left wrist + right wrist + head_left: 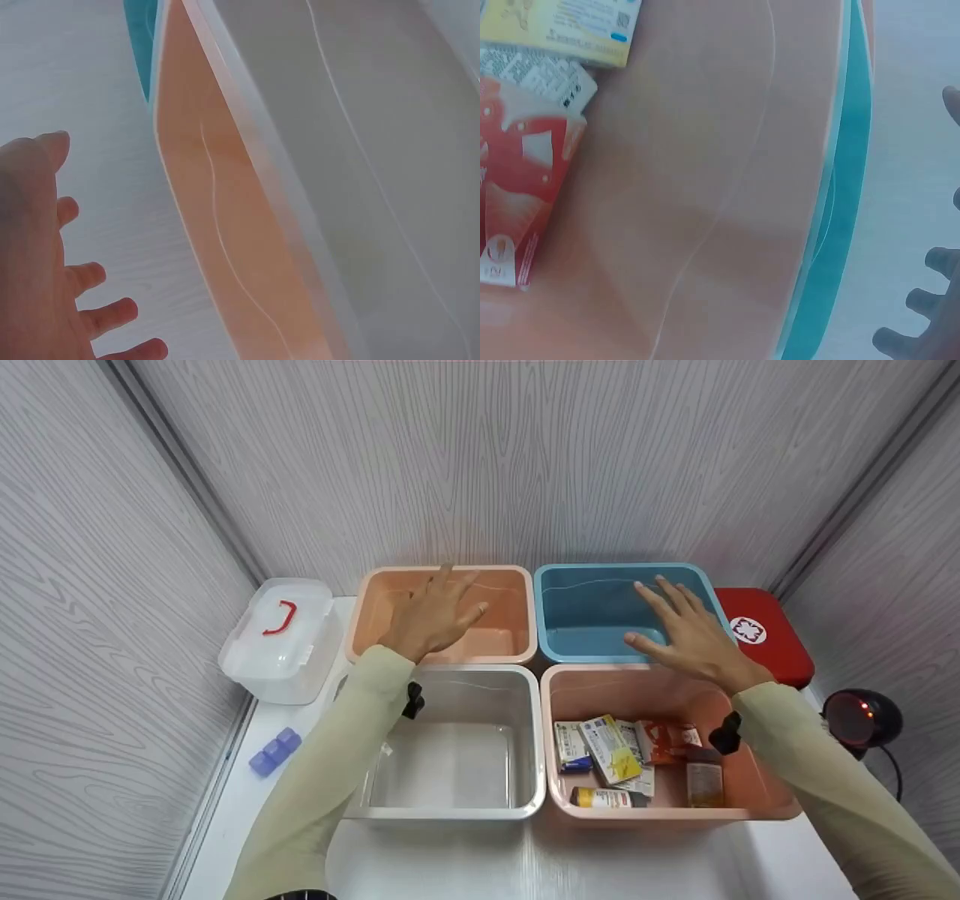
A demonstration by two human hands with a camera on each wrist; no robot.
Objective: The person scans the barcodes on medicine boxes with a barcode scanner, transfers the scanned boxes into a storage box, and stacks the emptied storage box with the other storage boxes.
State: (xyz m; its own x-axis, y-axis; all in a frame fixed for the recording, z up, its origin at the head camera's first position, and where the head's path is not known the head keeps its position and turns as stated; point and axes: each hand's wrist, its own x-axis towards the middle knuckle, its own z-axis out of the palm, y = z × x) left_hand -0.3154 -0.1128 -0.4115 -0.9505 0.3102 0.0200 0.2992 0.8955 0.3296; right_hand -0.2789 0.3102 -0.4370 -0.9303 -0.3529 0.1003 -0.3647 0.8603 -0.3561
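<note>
My left hand (435,619) hovers over the orange bin (354,622) at the back left, fingers spread and holding nothing. Over the blue bin (551,656) at the back right, my right hand (694,645) is likewise spread and holds nothing. The front-right pink bin (667,814) contains a yellow-and-white box (611,750), a red packet (660,741), a brown bottle (705,780), a small yellow-labelled bottle (604,798) and other small boxes. A grey-white bin (450,814) with nothing visible inside stands at the front left, under my left forearm.
At the left stands a clear lidded case (277,649) with a red handle; a purple three-part pill box (275,752) lies before it. A red first-aid case (772,637) and a black round device (862,718) with red lights are at the right. Walls enclose the back and sides.
</note>
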